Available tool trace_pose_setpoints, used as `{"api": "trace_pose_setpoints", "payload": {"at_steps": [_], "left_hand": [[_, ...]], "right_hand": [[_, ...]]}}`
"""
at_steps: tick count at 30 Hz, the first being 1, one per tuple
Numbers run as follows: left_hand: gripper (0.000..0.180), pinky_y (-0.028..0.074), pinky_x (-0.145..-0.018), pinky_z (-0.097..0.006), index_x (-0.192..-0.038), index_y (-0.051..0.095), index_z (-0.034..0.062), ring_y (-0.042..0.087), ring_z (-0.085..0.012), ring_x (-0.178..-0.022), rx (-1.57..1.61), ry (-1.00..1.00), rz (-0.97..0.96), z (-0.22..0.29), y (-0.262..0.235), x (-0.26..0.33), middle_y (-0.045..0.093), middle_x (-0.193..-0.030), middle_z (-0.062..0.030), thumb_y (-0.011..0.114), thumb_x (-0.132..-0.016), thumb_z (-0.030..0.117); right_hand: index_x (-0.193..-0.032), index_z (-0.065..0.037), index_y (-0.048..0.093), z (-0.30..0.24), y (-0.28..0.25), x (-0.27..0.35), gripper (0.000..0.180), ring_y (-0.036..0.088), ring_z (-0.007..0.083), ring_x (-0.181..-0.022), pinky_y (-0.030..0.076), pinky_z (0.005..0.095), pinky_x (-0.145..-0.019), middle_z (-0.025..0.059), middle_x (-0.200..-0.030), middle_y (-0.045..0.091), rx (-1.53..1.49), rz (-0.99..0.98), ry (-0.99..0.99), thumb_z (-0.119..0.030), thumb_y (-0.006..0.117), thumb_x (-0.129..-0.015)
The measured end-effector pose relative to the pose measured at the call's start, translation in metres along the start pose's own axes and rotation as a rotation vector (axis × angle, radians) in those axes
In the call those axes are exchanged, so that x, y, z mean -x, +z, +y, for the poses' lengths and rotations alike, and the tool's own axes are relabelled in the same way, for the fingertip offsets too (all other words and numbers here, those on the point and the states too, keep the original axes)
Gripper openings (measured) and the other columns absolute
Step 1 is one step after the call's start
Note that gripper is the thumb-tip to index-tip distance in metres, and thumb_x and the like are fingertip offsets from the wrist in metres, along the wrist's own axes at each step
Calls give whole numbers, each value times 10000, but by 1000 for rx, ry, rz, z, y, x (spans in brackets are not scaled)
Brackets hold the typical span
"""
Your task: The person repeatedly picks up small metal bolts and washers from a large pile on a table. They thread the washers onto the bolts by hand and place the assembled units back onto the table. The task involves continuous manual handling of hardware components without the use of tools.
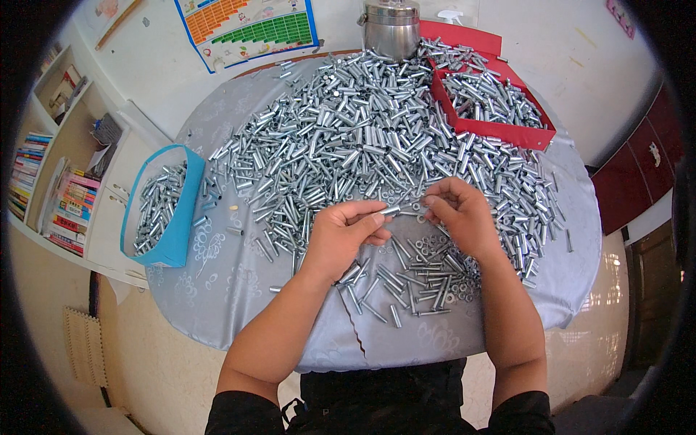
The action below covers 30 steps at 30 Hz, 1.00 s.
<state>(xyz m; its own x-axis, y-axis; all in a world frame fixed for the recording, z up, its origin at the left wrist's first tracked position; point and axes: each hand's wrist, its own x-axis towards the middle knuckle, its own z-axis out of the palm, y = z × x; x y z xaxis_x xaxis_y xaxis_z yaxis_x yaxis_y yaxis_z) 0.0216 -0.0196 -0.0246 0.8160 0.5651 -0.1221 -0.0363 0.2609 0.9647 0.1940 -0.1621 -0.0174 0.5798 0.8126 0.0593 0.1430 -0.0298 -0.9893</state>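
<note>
Close together over the near middle of a big heap of metal sleeves and bolts (348, 138), my two hands work at chest height. My left hand (348, 230) is closed, pinching a shiny metal sleeve (391, 210) between thumb and fingers, its end pointing right. Just beyond that end, my right hand (460, 214) is closed in a pinch; whatever sits between its fingertips is too small to make out. Below the hands lie loose bolts (435, 275), several small nuts and washers (451, 298), and a single short sleeve (395, 316).
A blue box (194, 199) of metal sleeves stands at the table's left. At the back right is a red box (500, 132) full of similar parts, beside a steel pot (392, 32). A grey patterned cloth (239, 304) covers the round table; bookshelves (54, 167) stand left.
</note>
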Motion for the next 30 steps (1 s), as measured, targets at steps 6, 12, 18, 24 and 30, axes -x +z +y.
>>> {"api": "trace_pose_setpoints", "payload": {"at_steps": [6,12,18,24,30], "left_hand": [[251,576,-662,-283,-1123,639,-37,687,-183,-761,18,3,2,-3,-1,0,696,-974,-142,628,-894,65],[251,577,-657,-283,-1117,642,-40,688,-184,-755,11,10,-8,-2,-1,1,699,-955,-141,634,-891,69],[250,579,-655,-285,-1114,642,-42,689,-185,-751,16,8,-9,-2,-1,1,700,-954,-150,633,-890,68],[247,580,-656,-290,-1113,642,-42,688,-186,-751,19,4,1,-2,0,1,699,-956,-155,630,-889,62],[244,581,-658,-291,-1111,643,-42,687,-187,-754,27,9,-4,-2,-1,1,698,-956,-153,626,-891,60]], "right_hand": [[-980,23,600,-2,15,4,97,648,118,-807,512,249,-695,79,-922,675,-136,-51,-16,-9,602,-888],[-960,26,624,-3,15,5,109,652,119,-856,518,245,-749,78,-945,679,-136,-95,-35,15,643,-853],[-941,27,630,-1,14,5,113,648,117,-865,520,252,-770,78,-948,679,-131,-90,-22,26,665,-833],[-916,30,626,0,15,5,100,643,128,-883,522,255,-781,91,-1015,665,-114,-86,-100,22,674,-829],[-904,24,621,-1,15,6,91,644,129,-879,522,252,-769,91,-1007,663,-175,-125,-13,24,675,-830]]}}
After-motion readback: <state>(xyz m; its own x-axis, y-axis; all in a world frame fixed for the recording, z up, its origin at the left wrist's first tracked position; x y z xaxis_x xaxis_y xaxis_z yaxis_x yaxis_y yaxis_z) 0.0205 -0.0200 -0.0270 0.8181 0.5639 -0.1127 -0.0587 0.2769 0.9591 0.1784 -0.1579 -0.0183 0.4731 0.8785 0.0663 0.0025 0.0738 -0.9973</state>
